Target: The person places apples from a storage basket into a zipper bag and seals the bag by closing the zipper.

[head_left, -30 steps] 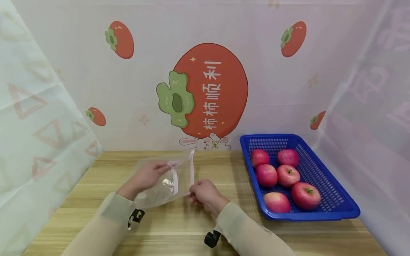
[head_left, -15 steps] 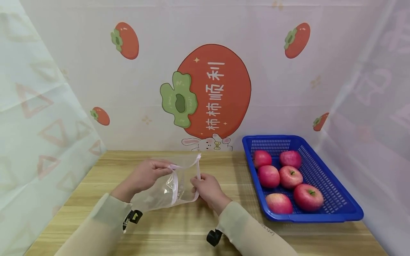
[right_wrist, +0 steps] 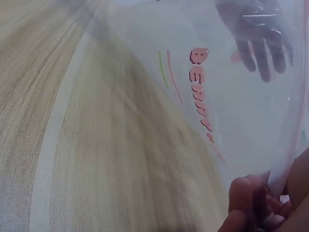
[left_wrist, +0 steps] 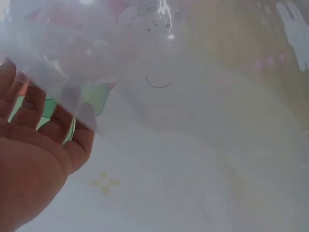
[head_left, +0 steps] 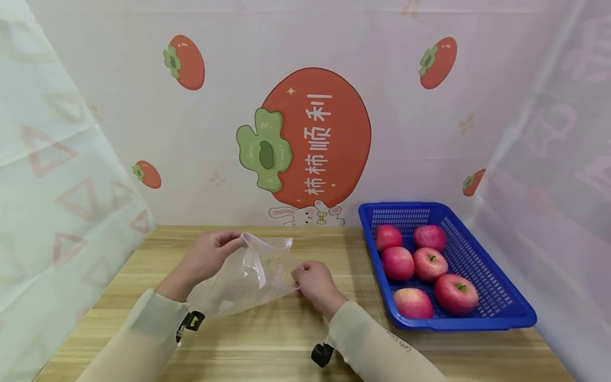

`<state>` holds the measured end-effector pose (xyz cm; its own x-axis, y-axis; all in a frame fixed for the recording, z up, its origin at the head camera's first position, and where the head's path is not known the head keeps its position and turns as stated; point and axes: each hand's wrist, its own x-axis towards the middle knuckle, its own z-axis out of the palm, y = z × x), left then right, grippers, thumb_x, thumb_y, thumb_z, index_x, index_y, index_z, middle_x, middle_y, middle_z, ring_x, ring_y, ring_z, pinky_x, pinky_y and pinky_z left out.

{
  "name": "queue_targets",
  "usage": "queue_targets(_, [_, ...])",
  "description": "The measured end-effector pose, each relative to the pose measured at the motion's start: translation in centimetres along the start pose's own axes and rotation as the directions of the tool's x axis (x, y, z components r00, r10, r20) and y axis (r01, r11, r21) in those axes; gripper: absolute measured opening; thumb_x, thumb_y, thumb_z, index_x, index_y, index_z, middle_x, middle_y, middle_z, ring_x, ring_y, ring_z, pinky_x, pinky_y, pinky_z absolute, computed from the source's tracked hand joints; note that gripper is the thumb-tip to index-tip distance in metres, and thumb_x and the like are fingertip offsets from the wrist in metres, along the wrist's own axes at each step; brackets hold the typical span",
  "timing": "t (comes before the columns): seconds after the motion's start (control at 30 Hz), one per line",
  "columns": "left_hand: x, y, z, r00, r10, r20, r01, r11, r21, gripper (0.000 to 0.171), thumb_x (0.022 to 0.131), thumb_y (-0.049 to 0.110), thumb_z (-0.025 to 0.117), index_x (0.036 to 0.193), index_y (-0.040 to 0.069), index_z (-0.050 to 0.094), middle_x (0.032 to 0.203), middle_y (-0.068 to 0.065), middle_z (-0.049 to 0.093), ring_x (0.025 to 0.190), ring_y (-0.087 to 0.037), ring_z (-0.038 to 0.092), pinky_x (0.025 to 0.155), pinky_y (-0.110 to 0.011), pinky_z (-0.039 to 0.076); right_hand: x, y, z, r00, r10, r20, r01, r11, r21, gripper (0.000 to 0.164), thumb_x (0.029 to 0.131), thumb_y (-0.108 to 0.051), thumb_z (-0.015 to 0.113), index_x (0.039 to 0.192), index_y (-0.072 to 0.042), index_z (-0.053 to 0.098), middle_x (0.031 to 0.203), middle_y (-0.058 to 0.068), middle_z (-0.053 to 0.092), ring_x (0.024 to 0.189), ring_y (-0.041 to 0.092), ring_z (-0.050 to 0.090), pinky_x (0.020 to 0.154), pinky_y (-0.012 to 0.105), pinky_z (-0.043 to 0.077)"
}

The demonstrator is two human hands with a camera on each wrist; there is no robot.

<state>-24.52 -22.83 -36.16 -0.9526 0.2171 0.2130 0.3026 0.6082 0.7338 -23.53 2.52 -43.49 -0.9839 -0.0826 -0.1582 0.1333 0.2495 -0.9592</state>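
Observation:
A clear plastic zip bag with a pale pink strip along its mouth is held above the wooden table, between both hands. My left hand pinches the upper left of the bag's mouth. At the right side, my right hand pinches the bag's edge with thumb and curled fingers. Red lettering, partly reading "BERRY", shows on the bag in the right wrist view, where the left hand appears through the plastic. In the left wrist view the bag covers the fingertips of the left hand.
A blue plastic basket stands on the right of the wooden table. Several red apples lie in it. A white cloth backdrop printed with persimmons rises behind the table, with side walls left and right.
My left hand has moved up and to the left with the bag's mouth. The right hand has shifted a little rightward, and the bag looks more stretched between them. The basket stays put.

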Motion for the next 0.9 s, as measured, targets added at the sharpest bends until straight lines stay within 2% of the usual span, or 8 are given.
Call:
queue_targets(0.17, [-0.4, 0.2, 0.3, 0.997, 0.075, -0.012, -0.075, 0.997, 0.022, 0.017, 0.096, 0.028, 0.069, 0.104, 0.016, 0.079, 0.104, 0.007, 0.072, 0.101, -0.018, 0.065, 0.087, -0.044, 0.05, -0.3, -0.5, 0.1, 1.0, -0.003, -0.009, 0.003, 1.0, -0.008, 0.012, 0.096, -0.016, 0.065, 0.099, -0.005, 0.062, 0.081, 0.011, 0.06, 0.058, 0.021, 0.06, 0.055, 0.037, 0.054])
queue_targets(0.3, [-0.5, 0.6, 0.4, 0.993, 0.103, -0.057, -0.102, 0.995, 0.02, 0.012, 0.093, 0.02, 0.072, 0.101, 0.014, 0.08, 0.103, 0.005, 0.072, 0.095, -0.017, 0.065, 0.082, -0.039, 0.051, -0.7, -0.7, 0.1, 0.999, 0.021, 0.038, -0.021, 1.0, 0.007, 0.014, 0.096, -0.014, 0.064, 0.097, 0.0, 0.062, 0.074, 0.012, 0.062, 0.052, 0.018, 0.058, 0.051, 0.036, 0.055])
queue_targets(0.43, [-0.4, 0.6, 0.1, 0.987, 0.124, -0.103, -0.121, 0.992, 0.037, 0.014, 0.094, 0.018, 0.072, 0.102, 0.01, 0.08, 0.105, 0.001, 0.072, 0.097, -0.019, 0.065, 0.083, -0.039, 0.051, -0.9, -0.6, -0.1, 0.995, 0.038, 0.095, -0.041, 0.999, 0.03, 0.014, 0.096, -0.007, 0.059, 0.091, 0.006, 0.061, 0.067, 0.014, 0.062, 0.051, 0.016, 0.057, 0.05, 0.034, 0.055])
queue_targets(0.5, [-0.5, 0.5, -0.2, 0.984, 0.112, -0.137, -0.105, 0.993, 0.056, 0.016, 0.094, 0.021, 0.072, 0.103, 0.011, 0.08, 0.105, 0.001, 0.073, 0.099, -0.019, 0.065, 0.084, -0.04, 0.051, -1.0, -0.4, -0.2, 0.995, 0.037, 0.09, -0.039, 0.999, 0.026, 0.013, 0.097, -0.005, 0.058, 0.089, 0.005, 0.06, 0.067, 0.013, 0.062, 0.052, 0.016, 0.057, 0.052, 0.035, 0.056])
queue_targets(0.67, [-0.7, 0.6, -0.9, 0.976, 0.033, -0.215, -0.02, 0.998, 0.061, 0.019, 0.09, 0.03, 0.076, 0.101, 0.016, 0.082, 0.097, 0.003, 0.075, 0.095, -0.018, 0.067, 0.081, -0.039, 0.051, -0.8, 0.3, -0.7, 0.997, 0.036, 0.065, -0.037, 0.999, 0.006, 0.014, 0.098, -0.004, 0.058, 0.084, 0.001, 0.058, 0.067, 0.013, 0.062, 0.052, 0.018, 0.058, 0.053, 0.038, 0.057])
queue_targets(0.77, [-0.8, 0.7, -0.8, 0.975, 0.012, -0.22, 0.001, 0.998, 0.06, 0.019, 0.088, 0.032, 0.078, 0.099, 0.017, 0.082, 0.094, 0.003, 0.075, 0.092, -0.017, 0.068, 0.078, -0.037, 0.051, -0.8, 0.3, -0.8, 0.997, 0.042, 0.062, -0.044, 0.999, 0.029, 0.015, 0.098, -0.006, 0.06, 0.086, 0.002, 0.059, 0.068, 0.014, 0.063, 0.053, 0.018, 0.058, 0.054, 0.037, 0.056])
queue_targets(0.9, [-0.9, 0.9, -0.5, 0.981, 0.009, -0.194, 0.007, 0.996, 0.084, 0.018, 0.089, 0.031, 0.077, 0.1, 0.018, 0.082, 0.097, 0.003, 0.075, 0.095, -0.019, 0.068, 0.078, -0.039, 0.051, -1.3, -0.2, -0.9, 0.997, 0.053, 0.061, -0.057, 0.996, 0.069, 0.02, 0.101, -0.017, 0.061, 0.097, 0.003, 0.063, 0.074, 0.014, 0.065, 0.055, 0.017, 0.059, 0.054, 0.033, 0.056])
